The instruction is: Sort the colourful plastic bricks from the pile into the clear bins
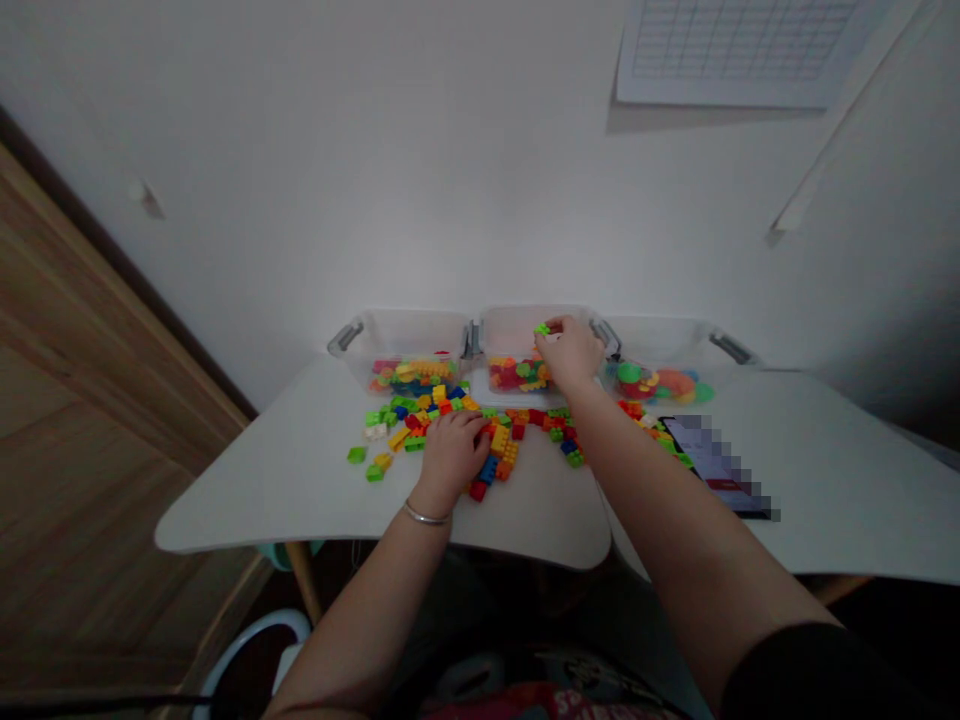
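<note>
No readable text or labels anywhere

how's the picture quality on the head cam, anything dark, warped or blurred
In the head view, the light is dim and slightly grainy, and the lower right corner falls almost to black; the wide lens bows the table edges; a pixelated patch hides the phone screen; the paper on the wall casts a soft shadow; the bricks stay sharp enough to tell apart.
</note>
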A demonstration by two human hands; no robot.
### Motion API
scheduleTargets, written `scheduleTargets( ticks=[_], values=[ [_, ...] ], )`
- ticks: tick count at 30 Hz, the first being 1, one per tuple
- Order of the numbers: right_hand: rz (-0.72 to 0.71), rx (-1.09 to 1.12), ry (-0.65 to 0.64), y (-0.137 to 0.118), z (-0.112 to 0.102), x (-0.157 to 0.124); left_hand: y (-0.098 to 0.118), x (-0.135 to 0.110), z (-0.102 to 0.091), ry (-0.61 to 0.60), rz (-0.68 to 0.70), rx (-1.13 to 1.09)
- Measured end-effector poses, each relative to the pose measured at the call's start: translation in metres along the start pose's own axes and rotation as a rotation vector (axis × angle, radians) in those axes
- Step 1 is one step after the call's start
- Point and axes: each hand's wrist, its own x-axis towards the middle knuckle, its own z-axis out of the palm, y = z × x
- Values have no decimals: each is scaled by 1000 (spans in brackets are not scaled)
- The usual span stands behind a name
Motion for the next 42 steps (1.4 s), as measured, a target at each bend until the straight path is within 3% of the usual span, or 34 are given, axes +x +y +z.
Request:
scheduleTargets(
  ticks=[8, 19, 21, 24, 27, 30, 35, 38, 42],
  values=[
    [36, -114, -199, -2, -4, 6, 1, -2, -1, 7, -3, -10],
    [-71, 10, -173, 4, -11, -3, 1, -2, -1, 12, -3, -8],
    [-143, 69, -141, 7, -14, -7, 0, -2, -1, 15, -6, -8],
    [-268, 173, 7, 13, -19, -24, 0, -2, 0, 13, -11, -12],
    [-393, 295, 127, 20, -20, -54, 0, -1, 0, 1, -13, -14],
    [-459, 387, 145, 28, -14, -86, 1, -1, 0, -2, -8, -8],
    [-473, 343, -65, 41, -1, -122, 1, 0, 1, 11, -3, 1],
    [-532, 260, -232, 44, 1, -127, 0, 0, 2, 19, 3, 5],
    [-596, 180, -323, 46, 1, -128, 0, 0, 3, 22, 12, 3]
  ],
)
